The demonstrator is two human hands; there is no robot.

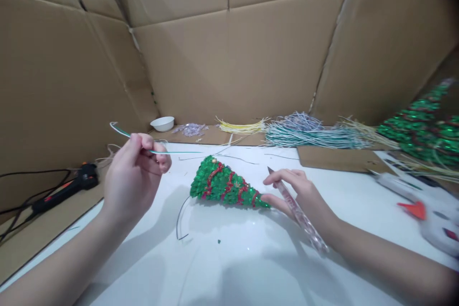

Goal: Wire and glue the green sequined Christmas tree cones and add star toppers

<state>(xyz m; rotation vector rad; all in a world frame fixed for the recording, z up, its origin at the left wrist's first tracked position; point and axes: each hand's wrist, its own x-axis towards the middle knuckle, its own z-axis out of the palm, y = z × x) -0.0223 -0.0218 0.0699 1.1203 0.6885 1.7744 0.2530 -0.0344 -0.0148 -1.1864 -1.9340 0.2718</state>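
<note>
My left hand (133,179) is raised at the left, its fingers pinched round a thin green-and-white wire (175,152). One end of the wire hooks over behind the thumb; the other reaches right, above the table. A small green tinsel Christmas tree (225,184) with red garland bands lies on its side in the middle, its tip pointing right. My right hand (313,196) is beside that tip, the thumb at or very near it. Slanting through the right hand is a slim pen-like tool (294,210) with a dark pointed end and a clear, pink-patterned barrel.
A dark wire (178,220) curves from the tree's base. Behind stand a white bowl (162,124), purple bits (191,129), yellow strands (243,126) and green-and-white wires (311,135). A black glue gun (68,189) lies left; a white glue gun (426,210) and another green tree (423,124) are right.
</note>
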